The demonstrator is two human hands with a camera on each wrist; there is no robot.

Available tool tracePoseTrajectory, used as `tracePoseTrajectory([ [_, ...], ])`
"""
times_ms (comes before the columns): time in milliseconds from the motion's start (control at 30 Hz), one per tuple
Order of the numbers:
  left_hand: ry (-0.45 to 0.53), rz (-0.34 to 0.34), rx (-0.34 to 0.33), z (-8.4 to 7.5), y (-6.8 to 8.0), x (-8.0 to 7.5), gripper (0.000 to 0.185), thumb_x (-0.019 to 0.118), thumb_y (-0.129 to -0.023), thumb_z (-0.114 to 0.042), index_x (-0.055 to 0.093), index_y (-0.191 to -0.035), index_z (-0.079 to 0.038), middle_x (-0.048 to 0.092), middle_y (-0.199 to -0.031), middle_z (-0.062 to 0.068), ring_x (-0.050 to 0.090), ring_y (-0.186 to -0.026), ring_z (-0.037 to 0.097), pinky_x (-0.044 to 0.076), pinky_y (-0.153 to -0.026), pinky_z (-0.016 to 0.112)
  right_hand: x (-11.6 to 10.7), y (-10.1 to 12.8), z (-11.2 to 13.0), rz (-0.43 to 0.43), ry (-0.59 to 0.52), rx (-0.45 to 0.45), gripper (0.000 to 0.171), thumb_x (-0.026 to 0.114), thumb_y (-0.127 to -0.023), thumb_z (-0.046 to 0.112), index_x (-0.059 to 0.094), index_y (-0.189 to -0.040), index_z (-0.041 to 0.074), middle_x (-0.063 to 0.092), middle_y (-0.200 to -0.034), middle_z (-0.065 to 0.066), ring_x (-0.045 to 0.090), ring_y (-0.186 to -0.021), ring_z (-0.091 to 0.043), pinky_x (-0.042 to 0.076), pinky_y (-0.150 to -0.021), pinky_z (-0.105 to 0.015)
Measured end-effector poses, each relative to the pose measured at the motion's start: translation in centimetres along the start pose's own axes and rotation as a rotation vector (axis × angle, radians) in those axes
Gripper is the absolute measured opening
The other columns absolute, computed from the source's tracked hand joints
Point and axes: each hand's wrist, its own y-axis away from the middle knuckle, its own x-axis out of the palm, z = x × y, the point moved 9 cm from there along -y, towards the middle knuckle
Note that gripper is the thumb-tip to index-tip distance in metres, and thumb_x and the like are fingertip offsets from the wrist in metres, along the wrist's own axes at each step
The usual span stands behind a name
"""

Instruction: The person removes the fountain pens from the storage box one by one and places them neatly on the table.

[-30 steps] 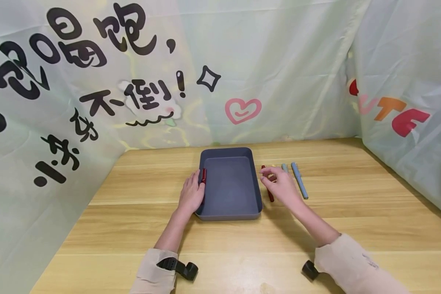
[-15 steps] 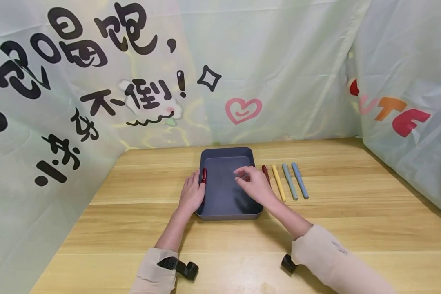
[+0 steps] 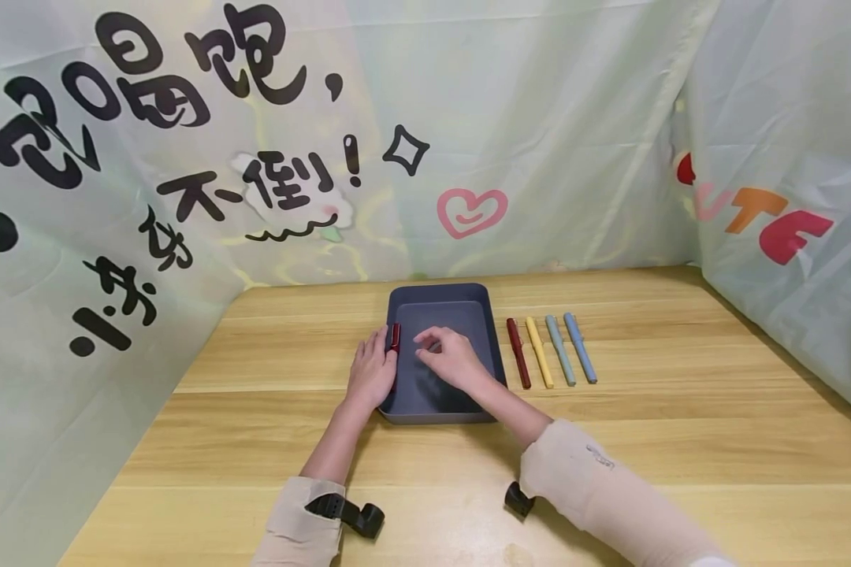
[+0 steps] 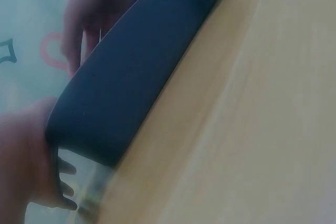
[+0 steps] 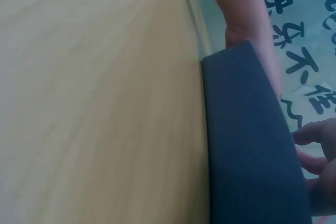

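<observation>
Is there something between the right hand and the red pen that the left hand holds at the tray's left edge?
Nothing visible is. The right hand hovers inside the tray, and only bare tray floor lies between it and the red pen that the left hand holds at the left rim.

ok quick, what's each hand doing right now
Left hand: holding a red pen against the tray edge.
Right hand: over the tray, fingers loosely curled, holding nothing.

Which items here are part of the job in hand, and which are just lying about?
In hand:
- grey tray
- red pen at tray's left rim, by left hand
- right hand over tray
- row of four pens, right of tray

Lying about:
- printed backdrop
- wooden table
</observation>
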Motion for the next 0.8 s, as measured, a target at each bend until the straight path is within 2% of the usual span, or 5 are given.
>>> tracePoseTrajectory([
  [367,-0.044,-0.001,0.038,-0.1,0.1,-0.2,0.050,0.029,-0.098,-0.022,0.023,-0.146,-0.008,0.022,-0.146,0.020,0.013,-0.133,0.041,0.012,-0.106,0.050,4.0,-1.3,0.5,0.123,0.031,0.000,0.018,0.062,-0.084,0.007,0.066,-0.102,0.004,0.062,-0.083,-0.003,0.057,-0.078,-0.018,0.045,-0.067,-0.029],
  [533,-0.038,-0.005,0.040,-0.2,0.0,-0.1,0.050,0.028,-0.098,-0.022,0.023,-0.146,-0.009,0.022,-0.147,0.020,0.012,-0.133,0.041,0.012,-0.106,0.050,4.9,-1.5,0.6,0.147,0.073,-0.012,0.022,0.061,-0.082,0.005,0.067,-0.103,0.001,0.065,-0.084,-0.006,0.058,-0.077,-0.020,0.046,-0.070,-0.030],
  [800,-0.040,-0.004,0.035,-0.2,0.0,-0.1,0.050,0.027,-0.098,-0.023,0.023,-0.146,-0.009,0.022,-0.147,0.019,0.013,-0.133,0.041,0.013,-0.106,0.050,5.7,-1.6,-0.2,0.180,0.110,0.016,0.024,0.063,-0.083,0.008,0.066,-0.105,0.001,0.066,-0.084,-0.007,0.060,-0.076,-0.020,0.047,-0.068,-0.029],
])
